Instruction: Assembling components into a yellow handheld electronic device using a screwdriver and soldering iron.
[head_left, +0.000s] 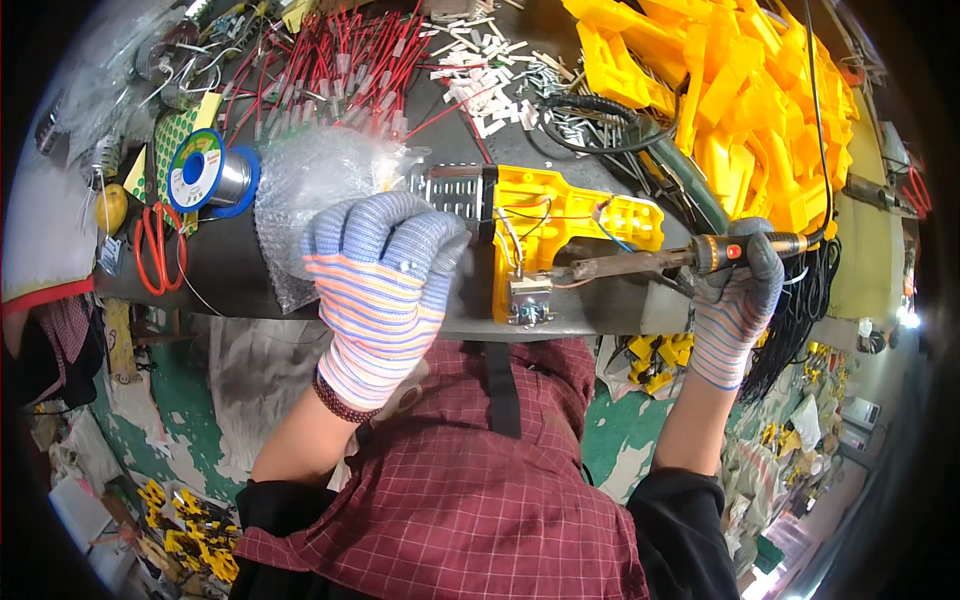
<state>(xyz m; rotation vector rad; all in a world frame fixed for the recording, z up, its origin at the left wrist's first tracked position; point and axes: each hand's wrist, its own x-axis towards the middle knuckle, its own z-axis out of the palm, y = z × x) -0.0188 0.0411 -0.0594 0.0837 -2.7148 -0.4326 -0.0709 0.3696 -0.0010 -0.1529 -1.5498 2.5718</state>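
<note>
On the bench lies an open yellow plastic tool housing, with a slotted metal barrel at its left end and thin wires inside. A small metal-cased component with terminals sits at its near edge. My right hand, in a striped glove, is closed around the handle of a soldering iron. The iron's dark shaft points left, its tip close to the component; contact cannot be made out. My left hand, gloved too, is curled beside the barrel, over bubble wrap. Whatever its fingers pinch is hidden.
A solder spool and orange-handled scissors are on the left. Red wires and small white pieces cover the back. Yellow housings pile up at back right. Black cables hang off the right edge.
</note>
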